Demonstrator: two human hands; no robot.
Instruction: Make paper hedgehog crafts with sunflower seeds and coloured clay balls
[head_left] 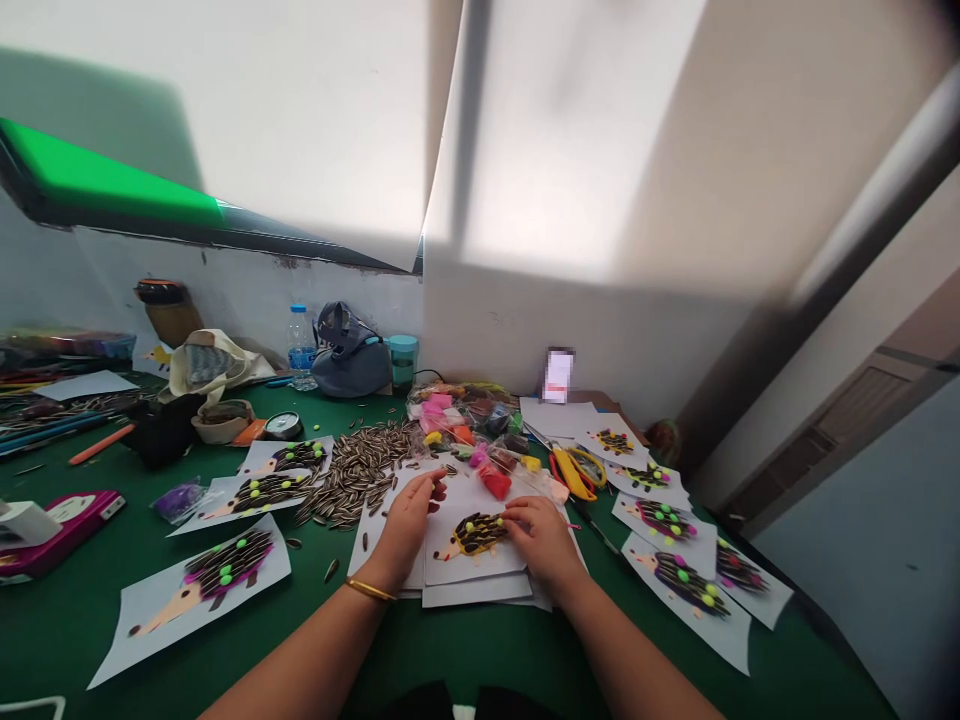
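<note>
Bunched over the hedgehog picture [474, 534] on white paper [476, 592], our right hand [538, 538] touches its rear; our left hand [409, 518] curls alongside. Whether either pinches anything, we cannot tell; the bottle label [302, 358] is illegible.

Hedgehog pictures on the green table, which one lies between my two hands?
The hedgehog picture on the stacked papers, between your left hand and right hand; the others lie farther out, left or right.

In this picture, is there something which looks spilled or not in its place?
Somewhat: the sunflower seeds lie in a loose heap on the green table, spreading unevenly at the edges. One stray seed lies apart, near the left wrist, so it looks slightly spilled, though perhaps deliberately.
</note>
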